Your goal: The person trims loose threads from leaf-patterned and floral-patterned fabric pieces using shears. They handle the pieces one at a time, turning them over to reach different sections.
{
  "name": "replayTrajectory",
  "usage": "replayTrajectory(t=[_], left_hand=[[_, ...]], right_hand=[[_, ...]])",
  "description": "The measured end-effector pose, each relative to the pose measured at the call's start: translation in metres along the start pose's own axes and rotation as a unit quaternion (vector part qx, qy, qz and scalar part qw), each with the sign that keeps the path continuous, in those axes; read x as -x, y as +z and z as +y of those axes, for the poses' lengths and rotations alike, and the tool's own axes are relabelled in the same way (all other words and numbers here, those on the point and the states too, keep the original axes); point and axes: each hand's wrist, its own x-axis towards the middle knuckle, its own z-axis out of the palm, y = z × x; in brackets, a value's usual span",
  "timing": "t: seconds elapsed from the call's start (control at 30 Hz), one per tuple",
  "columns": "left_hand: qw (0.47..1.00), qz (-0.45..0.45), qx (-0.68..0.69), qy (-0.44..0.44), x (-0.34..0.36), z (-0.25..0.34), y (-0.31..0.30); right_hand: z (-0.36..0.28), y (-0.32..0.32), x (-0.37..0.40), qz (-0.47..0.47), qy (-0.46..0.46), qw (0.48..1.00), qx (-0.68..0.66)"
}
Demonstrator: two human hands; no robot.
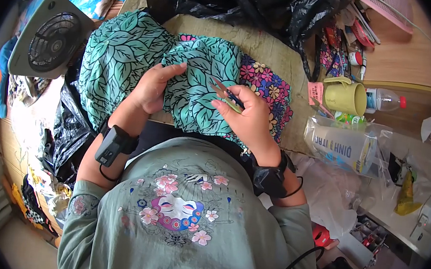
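My left hand point(153, 88) grips a fold of teal leaf-print fabric point(124, 58) that lies bunched on the table before me. My right hand point(248, 116) holds small thread snips point(227, 94), their blades pointing left onto the same fabric near its middle point(200, 81). A purple floral cloth point(269, 90) lies under and to the right of the teal fabric. Both wrists wear black bands.
A grey fan point(51, 35) stands at the left. Black plastic bags point(249, 3) lie at the back. A yellow-green mug point(346, 97), a plastic bottle point(385, 100), a clear printed bag point(344, 144) and clutter fill the right side.
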Motion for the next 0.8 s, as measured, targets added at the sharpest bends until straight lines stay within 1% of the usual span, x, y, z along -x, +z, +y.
replayTrajectory(t=[0.07,0.17,0.2,0.3,0.33,0.43,0.6,0.7,0.73,0.8], left_hand=[[1.0,-0.007,0.006,0.002,0.002,0.003,0.003],[0.998,-0.047,-0.051,0.008,0.006,0.007,0.004],[0.998,-0.044,-0.052,0.011,0.006,0.007,0.003],[0.987,0.038,-0.157,0.017,0.003,0.001,-0.005],[0.987,0.04,-0.157,0.018,0.001,0.0,-0.008],[0.99,-0.012,-0.139,0.021,-0.001,-0.001,-0.015],[0.984,0.01,-0.179,0.003,0.003,0.002,-0.005],[0.982,0.041,-0.179,0.041,0.002,-0.002,-0.005],[0.982,0.041,-0.178,0.041,0.002,-0.002,-0.005],[0.989,0.034,-0.145,0.024,0.002,0.0,-0.002]], right_hand=[[-0.002,0.004,-0.003,-0.005,-0.018,1.0,0.01],[-0.007,0.016,-0.01,-0.018,-0.014,0.999,0.024],[-0.011,0.019,-0.012,-0.02,-0.017,0.999,0.022],[-0.024,0.023,-0.017,-0.042,-0.003,0.992,0.122],[-0.023,0.026,-0.018,-0.043,-0.004,0.992,0.121],[-0.01,0.036,-0.02,-0.008,-0.061,0.99,0.129],[-0.004,0.037,-0.019,-0.012,-0.036,0.991,0.131],[0.0,0.035,-0.019,-0.019,-0.05,0.995,0.085],[0.0,0.034,-0.019,-0.019,-0.05,0.995,0.085],[-0.003,0.029,-0.02,-0.009,-0.013,1.0,0.01]])
